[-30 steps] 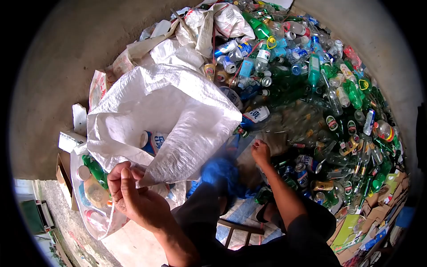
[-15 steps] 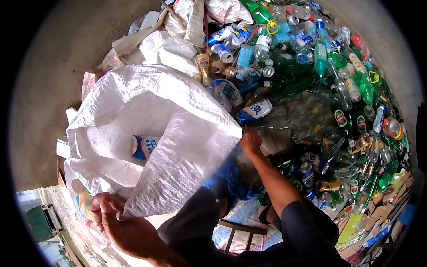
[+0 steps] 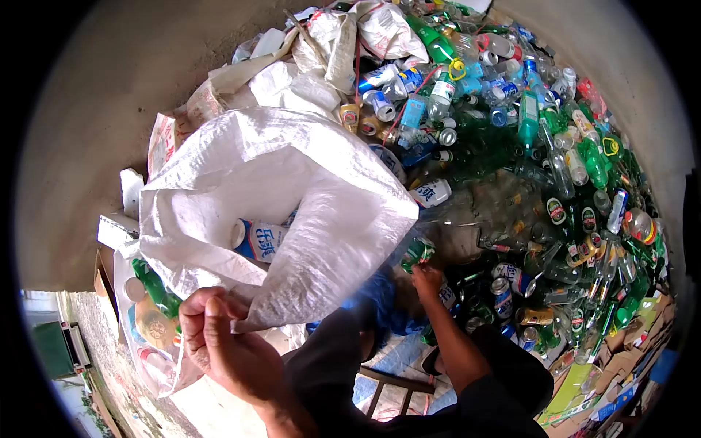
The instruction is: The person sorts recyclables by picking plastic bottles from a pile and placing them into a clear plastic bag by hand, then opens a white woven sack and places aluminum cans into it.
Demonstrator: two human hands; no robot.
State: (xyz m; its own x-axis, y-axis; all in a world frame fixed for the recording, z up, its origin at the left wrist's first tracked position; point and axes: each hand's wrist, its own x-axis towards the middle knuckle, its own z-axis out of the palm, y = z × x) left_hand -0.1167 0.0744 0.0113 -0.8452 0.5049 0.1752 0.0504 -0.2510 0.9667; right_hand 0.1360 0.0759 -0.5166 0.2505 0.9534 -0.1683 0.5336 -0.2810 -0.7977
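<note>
My left hand (image 3: pixel 226 343) pinches the lower edge of a white woven sack (image 3: pixel 321 255), which hangs with its mouth wide. Inside the sack lies a blue-and-white can (image 3: pixel 261 241). To the right of the sack, my right hand (image 3: pixel 428 282) is closed on a crumpled green container (image 3: pixel 418 250); whether it is a can or a bottle I cannot tell. Another blue-and-white can (image 3: pixel 432 193) rests by the sack's right edge, partly covered by it. The fingertips of my right hand are partly hidden.
A large heap of bottles and cans (image 3: pixel 511 182) fills the right side, against a wall. Flattened cardboard (image 3: pixel 628 343) lies at its lower right. A clear bag of bottles (image 3: pixel 157 328) stands left of my left hand. A wooden stool (image 3: pixel 394 379) is below.
My right hand has come down toward me and now has the green container in it. My left hand and the sack appear further right in view, and the view has shifted slightly.
</note>
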